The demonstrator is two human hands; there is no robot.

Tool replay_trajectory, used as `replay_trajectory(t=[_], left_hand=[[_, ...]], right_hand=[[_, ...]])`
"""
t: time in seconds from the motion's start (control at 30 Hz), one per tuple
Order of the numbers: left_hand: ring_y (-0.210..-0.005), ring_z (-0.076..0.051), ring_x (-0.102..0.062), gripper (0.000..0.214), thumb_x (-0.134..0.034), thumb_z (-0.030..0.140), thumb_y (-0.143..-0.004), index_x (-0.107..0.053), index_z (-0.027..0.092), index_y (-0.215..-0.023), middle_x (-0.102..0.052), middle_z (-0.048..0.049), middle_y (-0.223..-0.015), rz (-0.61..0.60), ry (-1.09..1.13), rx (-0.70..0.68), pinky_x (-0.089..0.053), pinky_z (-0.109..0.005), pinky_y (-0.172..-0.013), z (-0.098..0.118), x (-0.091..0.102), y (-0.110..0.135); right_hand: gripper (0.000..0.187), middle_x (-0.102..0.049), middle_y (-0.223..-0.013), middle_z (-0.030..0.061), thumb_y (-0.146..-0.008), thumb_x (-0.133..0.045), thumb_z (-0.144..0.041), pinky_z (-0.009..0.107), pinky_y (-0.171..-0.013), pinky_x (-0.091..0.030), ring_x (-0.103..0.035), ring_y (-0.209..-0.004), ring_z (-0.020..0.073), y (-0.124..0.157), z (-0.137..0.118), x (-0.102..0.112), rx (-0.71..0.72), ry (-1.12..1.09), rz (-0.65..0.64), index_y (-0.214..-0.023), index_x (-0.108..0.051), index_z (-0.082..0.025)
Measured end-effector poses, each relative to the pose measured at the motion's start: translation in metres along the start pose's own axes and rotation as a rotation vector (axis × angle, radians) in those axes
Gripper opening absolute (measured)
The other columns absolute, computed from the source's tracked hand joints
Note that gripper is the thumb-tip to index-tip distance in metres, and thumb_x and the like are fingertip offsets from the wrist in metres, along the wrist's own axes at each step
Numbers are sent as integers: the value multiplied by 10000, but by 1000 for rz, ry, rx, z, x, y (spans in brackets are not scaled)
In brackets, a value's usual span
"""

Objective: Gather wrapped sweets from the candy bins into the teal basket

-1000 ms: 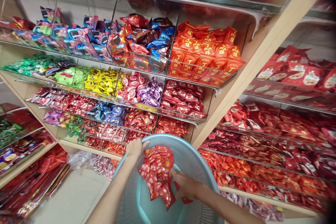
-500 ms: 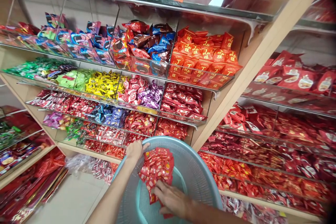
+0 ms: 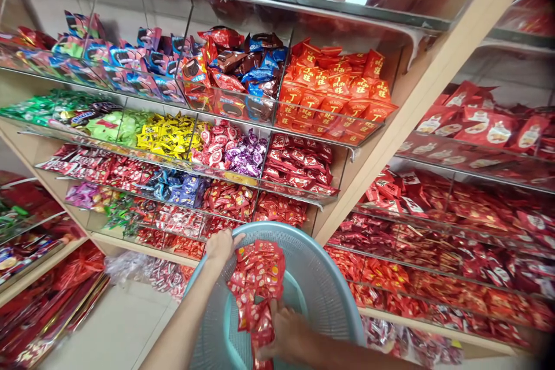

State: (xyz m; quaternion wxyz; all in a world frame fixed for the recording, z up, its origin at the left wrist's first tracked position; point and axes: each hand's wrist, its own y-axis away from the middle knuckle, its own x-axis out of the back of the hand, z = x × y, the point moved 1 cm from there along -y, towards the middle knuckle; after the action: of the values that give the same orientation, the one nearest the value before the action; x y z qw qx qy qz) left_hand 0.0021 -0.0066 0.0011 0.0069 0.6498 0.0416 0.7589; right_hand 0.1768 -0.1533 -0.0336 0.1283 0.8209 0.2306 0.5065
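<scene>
My left hand [image 3: 221,244] grips the far rim of a light blue perforated plastic basin [image 3: 323,277] and holds it tilted toward me. A heap of small red snack packets [image 3: 258,274] lies inside the basin. My right hand [image 3: 284,335] is low in the basin, fingers closed round a bunch of those red packets at the heap's near end. Both forearms reach up from the bottom of the view.
Slanted glass-fronted shelves [image 3: 303,133] full of wrapped sweets rise right behind the basin: orange-red packets [image 3: 338,89], yellow ones [image 3: 167,134], red ones [image 3: 299,165]. A second shelf unit [image 3: 468,214] stands to the right. Red bags [image 3: 52,300] lie at lower left by a tiled floor [image 3: 113,329].
My right hand slid toward the near side of the basin and closed on a bunch of red packets. The left hand kept its grip on the rim.
</scene>
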Motion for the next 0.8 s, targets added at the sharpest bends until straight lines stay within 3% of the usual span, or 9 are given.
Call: replay_trajectory(t=[0.1, 0.2, 0.3, 0.43, 0.53, 0.67, 0.8], left_hand=[[-842, -263, -573, 595, -210, 593, -760, -571, 147, -920, -624, -139, -863, 3, -11, -4, -419, -337, -680, 0, 2, 1], [-830, -269, -577, 604, -193, 594, -762, -569, 148, -918, -626, -139, -849, 19, -19, -18, -423, -345, -667, 0, 2, 1], [-818, -270, -581, 599, -185, 591, -764, -569, 158, -920, -625, -138, -849, 24, -15, -18, -424, -352, -659, 0, 1, 0], [-820, -265, -580, 595, -189, 593, -762, -569, 160, -911, -626, -133, -841, 32, -26, -23, -422, -346, -660, -1, -2, -1], [-818, -263, -581, 599, -189, 597, -760, -568, 156, -905, -628, -134, -837, 44, -25, -27, -421, -342, -664, -1, -2, -1], [-832, -261, -575, 599, -189, 593, -764, -563, 154, -926, -626, -127, -860, 19, -18, -8, -417, -334, -673, 0, 0, 0], [-849, -263, -566, 596, -196, 587, -766, -565, 151, -932, -623, -120, -877, 7, -11, -2, -413, -322, -683, 0, 2, 2]], right_hand=[[856, -494, -1081, 186, -343, -714, -412, 492, -744, -402, -484, -945, 378, -6, -12, -13, -55, 184, 66, -1103, -435, -134], [849, -484, -1112, 196, -356, -716, -368, 512, -811, -353, -428, -1021, 383, -12, -20, -28, 26, 275, 76, -1118, -425, -132], [702, -502, -1102, 186, -461, -662, -288, 495, -807, -365, -442, -1017, 359, -17, -21, -44, 92, 294, 26, -1109, -439, -135], [464, -566, -983, 165, -578, -585, -227, 423, -684, -445, -523, -901, 313, -17, -16, -61, 256, 324, -44, -1023, -501, -128], [332, -587, -901, 167, -657, -522, -263, 426, -630, -448, -541, -844, 309, -14, -16, -65, 316, 402, 29, -959, -536, -127], [348, -585, -909, 173, -653, -545, -328, 425, -624, -450, -536, -846, 317, -13, -24, -68, 360, 483, 44, -929, -555, -116], [366, -592, -906, 161, -646, -557, -342, 401, -630, -452, -551, -809, 296, -17, -31, -71, 310, 447, -45, -936, -561, -119]])
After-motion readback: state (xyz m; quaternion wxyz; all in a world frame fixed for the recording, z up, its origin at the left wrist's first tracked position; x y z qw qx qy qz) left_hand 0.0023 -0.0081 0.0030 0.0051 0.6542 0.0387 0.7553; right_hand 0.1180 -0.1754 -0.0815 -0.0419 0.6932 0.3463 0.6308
